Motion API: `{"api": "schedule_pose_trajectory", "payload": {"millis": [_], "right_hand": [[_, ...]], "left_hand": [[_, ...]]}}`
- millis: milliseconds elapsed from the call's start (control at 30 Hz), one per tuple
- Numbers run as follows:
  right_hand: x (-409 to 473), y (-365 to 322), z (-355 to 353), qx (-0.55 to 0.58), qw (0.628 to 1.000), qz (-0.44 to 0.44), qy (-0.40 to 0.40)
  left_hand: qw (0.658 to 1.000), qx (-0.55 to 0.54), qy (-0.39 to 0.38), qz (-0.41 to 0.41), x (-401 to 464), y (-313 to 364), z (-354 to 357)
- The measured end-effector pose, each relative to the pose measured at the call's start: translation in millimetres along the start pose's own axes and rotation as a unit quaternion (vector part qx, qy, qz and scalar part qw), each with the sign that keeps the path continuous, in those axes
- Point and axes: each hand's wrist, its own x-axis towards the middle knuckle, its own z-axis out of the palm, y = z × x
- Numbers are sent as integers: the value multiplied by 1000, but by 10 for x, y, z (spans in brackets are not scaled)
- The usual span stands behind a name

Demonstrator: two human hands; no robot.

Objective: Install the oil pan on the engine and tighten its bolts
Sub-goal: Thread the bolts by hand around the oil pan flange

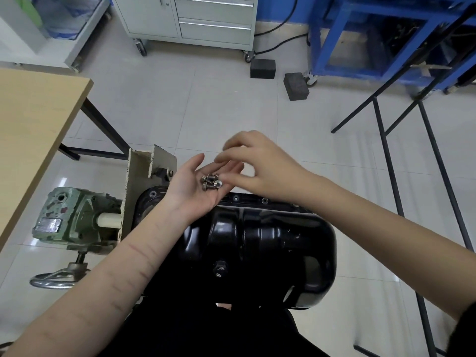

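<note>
left hand (195,184): palm up, fingers relaxed and nearly straight, held above the far edge of the oil pan; it cups a small heap of bolts.
bolts (211,182): a few short silver bolts with washers, lying loose in the hollow of the left palm near the base of the fingers.
right hand (257,166): hovers palm down just over the left hand's fingertips, fingers bent and drawn toward the thumb above the bolts; motion blur hides the fingertips, so i cannot tell whether it pinches a bolt.
oil pan (260,243): glossy black, sump side up, seated on the engine below both forearms; its flange runs under the hands.
flange bolts (264,201): dark bolt heads or holes show along the far flange, one just right of the left palm and one at the left corner; which they are i cannot tell.
drain plug (219,269): a hex head on the near face of the pan.
engine stand (144,176): a beige upright plate left of the pan, touching its end.
gearbox (77,217): green, worn paint, fixed to the far side of the plate, with a metal handwheel (55,279) below it.
counter (33,130): light wood top on black legs, at the left edge, well apart from the hands.
floor (206,112): pale tiles; two black blocks (296,86) lie near a grey drawer cabinet (211,19) on castors and a blue steel frame (360,39).
</note>
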Motion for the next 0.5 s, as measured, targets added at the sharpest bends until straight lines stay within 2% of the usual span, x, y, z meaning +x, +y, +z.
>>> {"api": "schedule_pose_trajectory", "payload": {"millis": [100,200,300,500], "right_hand": [[123,-57,114,-141,986,-43,-72],[147,-46,168,-181,977,-61,-91],[137,-22,165,-158,984,-55,-62],[57,40,143,-54,998,-31,-32]], "left_hand": [[1000,13,18,9,-6,0,10],[999,24,39,24,-4,-1,9],[1000,-8,22,21,10,2,-12],[1000,8,-1,8,20,8,-36]]}}
